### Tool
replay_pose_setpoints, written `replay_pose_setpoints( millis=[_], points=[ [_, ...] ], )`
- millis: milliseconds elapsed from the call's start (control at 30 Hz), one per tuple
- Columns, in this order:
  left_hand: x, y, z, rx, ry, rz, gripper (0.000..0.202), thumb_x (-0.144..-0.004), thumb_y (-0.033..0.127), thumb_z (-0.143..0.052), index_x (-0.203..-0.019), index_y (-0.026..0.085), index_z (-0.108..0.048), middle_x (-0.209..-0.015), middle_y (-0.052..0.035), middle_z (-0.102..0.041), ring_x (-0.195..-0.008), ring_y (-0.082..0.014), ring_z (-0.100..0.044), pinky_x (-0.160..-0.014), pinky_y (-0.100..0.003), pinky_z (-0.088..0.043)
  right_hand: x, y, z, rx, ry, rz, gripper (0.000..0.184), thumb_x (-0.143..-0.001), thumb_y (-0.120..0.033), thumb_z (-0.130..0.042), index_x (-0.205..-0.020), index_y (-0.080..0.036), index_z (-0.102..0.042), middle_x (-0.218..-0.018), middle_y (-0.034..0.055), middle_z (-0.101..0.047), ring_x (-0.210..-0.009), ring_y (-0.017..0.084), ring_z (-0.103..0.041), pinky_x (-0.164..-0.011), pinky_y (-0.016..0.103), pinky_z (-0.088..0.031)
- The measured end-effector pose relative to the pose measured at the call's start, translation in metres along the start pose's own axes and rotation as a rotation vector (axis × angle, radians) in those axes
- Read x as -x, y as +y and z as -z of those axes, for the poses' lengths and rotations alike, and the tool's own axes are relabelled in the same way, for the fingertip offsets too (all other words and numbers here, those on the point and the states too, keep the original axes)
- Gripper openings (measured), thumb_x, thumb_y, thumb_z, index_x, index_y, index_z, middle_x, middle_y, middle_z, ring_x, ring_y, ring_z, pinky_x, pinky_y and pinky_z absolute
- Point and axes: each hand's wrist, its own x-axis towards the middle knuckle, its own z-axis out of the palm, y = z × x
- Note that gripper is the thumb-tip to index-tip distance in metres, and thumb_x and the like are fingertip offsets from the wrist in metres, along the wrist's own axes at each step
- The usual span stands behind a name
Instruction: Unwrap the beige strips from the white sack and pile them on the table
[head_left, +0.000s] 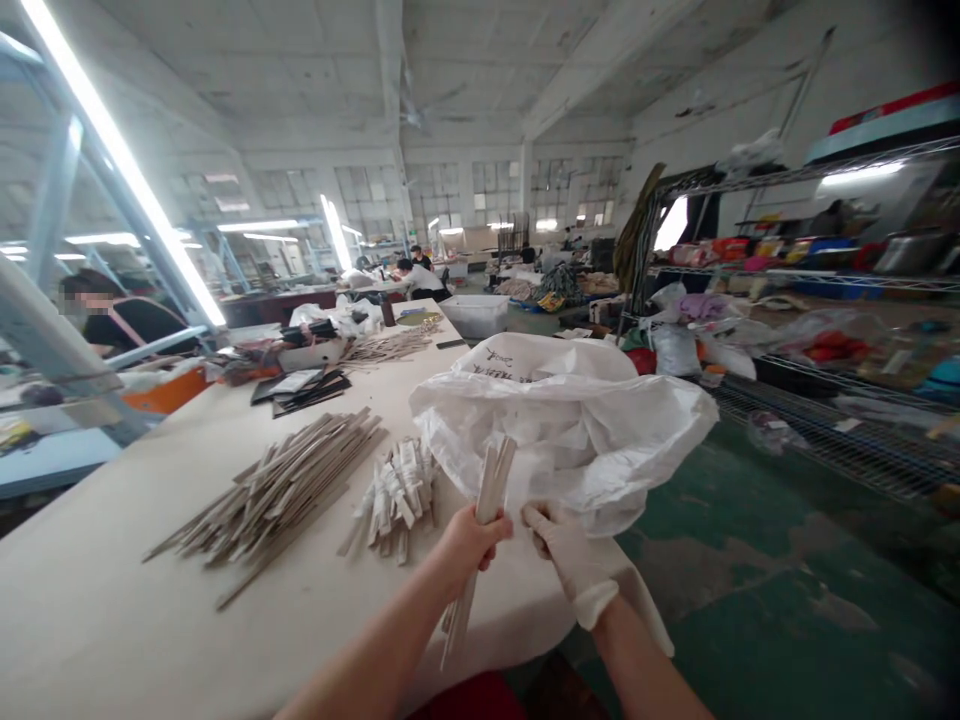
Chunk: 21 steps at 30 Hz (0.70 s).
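My bare left hand (476,540) is wrapped round a bundle of thin grey-beige strips (493,478), held nearly upright above the table edge. The lower ends of the strips show below the fist. My right hand (566,548), in a pale glove, has its fingers curled together just right of the bundle, apart from it. What those fingers hold, if anything, I cannot make out. Close behind both hands is a large open white plastic bag (570,420) with handwriting on its far side. Left of my left hand lies a pile of short bundles wrapped in white (401,490).
A heap of loose strips (277,490) lies on the pale-covered table (225,650). Behind it are dark flat pieces (307,390). Wire shelving (825,440) with bagged goods stands to the right over the green floor. Other people sit farther back and at left.
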Motion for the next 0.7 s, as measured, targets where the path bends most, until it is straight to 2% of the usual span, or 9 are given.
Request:
replay_pose_setpoints(
  millis=[67, 167, 233, 267, 367, 467, 600, 700],
  points=[
    [-0.005, -0.001, -0.002, -0.041, 0.019, -0.010, 0.019, -0.067, 0.033, -0.056, -0.068, 0.016, -0.048, -0.046, 0.0085, -0.039, -0.034, -0.0030, -0.028, -0.032, -0.016, -0.024, 0.005, 0.004, -0.004, -0.023, 0.000, -0.047, 0.032, -0.066, -0.048, -0.062, -0.070, -0.018, -0.053, -0.054, -0.0045, -0.048, -0.042, 0.006, -0.034, -0.038, 0.019, -0.021],
    [-0.007, 0.001, 0.002, -0.089, 0.034, -0.025, 0.016, -0.066, 0.028, -0.056, -0.067, 0.017, -0.046, -0.046, 0.0093, -0.040, -0.033, -0.0028, -0.030, -0.032, -0.016, -0.023, 0.008, 0.012, -0.008, -0.101, -0.167, -0.229, 0.035, -0.065, -0.051, -0.062, -0.077, -0.017, -0.056, -0.070, -0.0010, -0.056, -0.044, 0.005, -0.040, -0.037, 0.018, -0.021],
    [-0.006, 0.005, 0.007, -0.122, 0.016, -0.024, 0.016, -0.064, 0.027, -0.059, -0.069, 0.017, -0.046, -0.046, 0.0095, -0.042, -0.033, -0.0033, -0.033, -0.033, -0.015, -0.025, 0.007, 0.014, -0.013, -0.144, -0.293, -0.285, 0.036, -0.061, -0.048, -0.067, -0.073, -0.016, -0.056, -0.061, -0.0033, -0.052, -0.042, 0.004, -0.036, -0.037, 0.018, -0.017],
    [-0.004, 0.007, 0.011, -0.138, 0.012, -0.025, 0.017, -0.065, 0.028, -0.058, -0.070, 0.017, -0.046, -0.046, 0.0092, -0.043, -0.033, -0.0036, -0.034, -0.032, -0.016, -0.025, 0.005, 0.014, -0.015, -0.158, -0.315, -0.281, 0.036, -0.059, -0.047, -0.070, -0.068, -0.016, -0.055, -0.055, -0.0052, -0.047, -0.041, 0.003, -0.033, -0.037, 0.017, -0.016],
    [0.012, 0.006, 0.023, -0.167, 0.051, -0.043, 0.023, -0.075, 0.041, -0.049, -0.073, 0.018, -0.043, -0.049, 0.0074, -0.048, -0.031, -0.0045, -0.037, -0.031, -0.016, -0.026, -0.004, 0.007, -0.022, -0.228, -0.267, -0.246, 0.039, -0.058, -0.046, -0.072, -0.058, -0.016, -0.047, -0.046, -0.0084, -0.037, -0.041, 0.003, -0.027, -0.037, 0.017, -0.015],
    [0.041, -0.010, 0.036, -0.168, 0.130, -0.007, 0.033, -0.078, 0.051, -0.040, -0.078, 0.019, -0.042, -0.049, 0.0071, -0.049, -0.030, -0.0056, -0.040, -0.031, -0.016, -0.026, -0.013, -0.003, -0.027, -0.373, -0.226, -0.275, 0.040, -0.056, -0.047, -0.073, -0.062, -0.016, -0.048, -0.052, -0.0073, -0.042, -0.043, 0.003, -0.030, -0.037, 0.016, -0.016],
    [0.080, -0.034, 0.046, -0.179, 0.209, 0.068, 0.041, -0.075, 0.057, -0.043, -0.075, 0.017, -0.048, -0.048, 0.0049, -0.050, -0.035, -0.0077, -0.045, -0.036, -0.018, -0.031, -0.019, -0.012, -0.035, -0.485, -0.247, -0.282, 0.042, -0.051, -0.046, -0.076, -0.067, -0.015, -0.052, -0.059, -0.0065, -0.046, -0.043, 0.002, -0.031, -0.036, 0.015, -0.015],
    [0.090, -0.037, 0.044, -0.215, 0.270, 0.052, 0.039, -0.071, 0.056, -0.050, -0.065, 0.017, -0.049, -0.047, 0.0042, -0.049, -0.038, -0.0083, -0.045, -0.041, -0.020, -0.035, -0.019, -0.011, -0.043, -0.513, -0.240, -0.265, 0.042, -0.051, -0.046, -0.076, -0.064, -0.016, -0.049, -0.059, -0.0067, -0.045, -0.043, 0.002, -0.031, -0.037, 0.015, -0.014]
  ],
)
